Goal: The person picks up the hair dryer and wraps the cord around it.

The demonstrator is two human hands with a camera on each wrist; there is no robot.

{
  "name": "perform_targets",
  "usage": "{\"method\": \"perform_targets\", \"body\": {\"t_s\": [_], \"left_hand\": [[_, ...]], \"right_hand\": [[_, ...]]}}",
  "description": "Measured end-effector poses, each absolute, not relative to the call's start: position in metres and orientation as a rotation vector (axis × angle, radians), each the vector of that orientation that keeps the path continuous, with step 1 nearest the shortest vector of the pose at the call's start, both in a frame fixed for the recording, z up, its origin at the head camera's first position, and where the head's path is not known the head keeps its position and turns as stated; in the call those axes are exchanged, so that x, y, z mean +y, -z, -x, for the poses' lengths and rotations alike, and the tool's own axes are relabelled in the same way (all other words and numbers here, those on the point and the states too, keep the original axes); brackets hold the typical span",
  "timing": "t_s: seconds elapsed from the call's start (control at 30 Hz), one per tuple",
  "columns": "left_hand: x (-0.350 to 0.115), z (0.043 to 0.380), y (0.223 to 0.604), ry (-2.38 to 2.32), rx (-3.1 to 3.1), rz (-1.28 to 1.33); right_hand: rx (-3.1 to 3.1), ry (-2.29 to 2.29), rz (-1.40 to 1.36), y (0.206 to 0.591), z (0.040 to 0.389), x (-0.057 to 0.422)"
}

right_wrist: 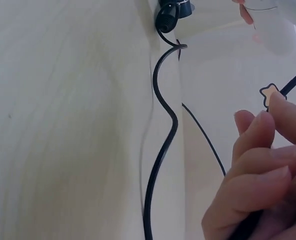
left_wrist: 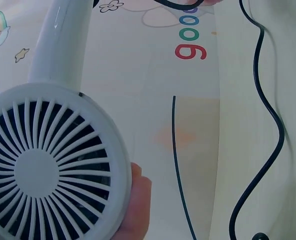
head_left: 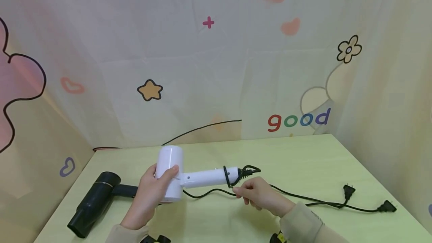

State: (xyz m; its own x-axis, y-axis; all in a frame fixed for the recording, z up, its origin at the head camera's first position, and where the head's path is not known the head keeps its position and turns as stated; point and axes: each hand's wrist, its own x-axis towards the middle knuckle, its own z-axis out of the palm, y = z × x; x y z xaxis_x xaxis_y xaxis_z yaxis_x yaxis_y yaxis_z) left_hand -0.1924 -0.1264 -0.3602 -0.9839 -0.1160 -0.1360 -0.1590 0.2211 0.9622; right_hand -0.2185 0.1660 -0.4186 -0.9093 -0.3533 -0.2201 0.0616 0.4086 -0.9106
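Note:
A white hair dryer (head_left: 206, 178) is held above the table, its handle pointing right. My left hand (head_left: 151, 192) grips it round the barrel, thumb across the near side. The left wrist view shows its round slatted grille (left_wrist: 37, 172) up close. Black cord (head_left: 250, 167) leaves the handle's end and loops once around the handle. Just below that end, my right hand (head_left: 258, 195) pinches the cord between thumb and forefinger; in the right wrist view part of the cord (right_wrist: 295, 81) runs up from the fingertips, and the other fingers curl in.
A black hair dryer (head_left: 96, 200) lies at the table's left, its handle partly behind my left hand. Cord (head_left: 216, 189) crosses the table toward the right, where two black plugs lie, a nearer plug (head_left: 386, 206) and a farther plug (head_left: 349, 191). A printed curtain (head_left: 209, 66) hangs behind.

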Motion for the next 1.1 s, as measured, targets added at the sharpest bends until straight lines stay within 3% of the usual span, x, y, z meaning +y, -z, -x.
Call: {"method": "perform_targets", "body": {"t_s": [1.1], "left_hand": [[-0.119,0.183,0.366,-1.811,2.487,-0.049]], "right_hand": [[2.585,1.256,0.487,0.347,0.231,0.173]]}}
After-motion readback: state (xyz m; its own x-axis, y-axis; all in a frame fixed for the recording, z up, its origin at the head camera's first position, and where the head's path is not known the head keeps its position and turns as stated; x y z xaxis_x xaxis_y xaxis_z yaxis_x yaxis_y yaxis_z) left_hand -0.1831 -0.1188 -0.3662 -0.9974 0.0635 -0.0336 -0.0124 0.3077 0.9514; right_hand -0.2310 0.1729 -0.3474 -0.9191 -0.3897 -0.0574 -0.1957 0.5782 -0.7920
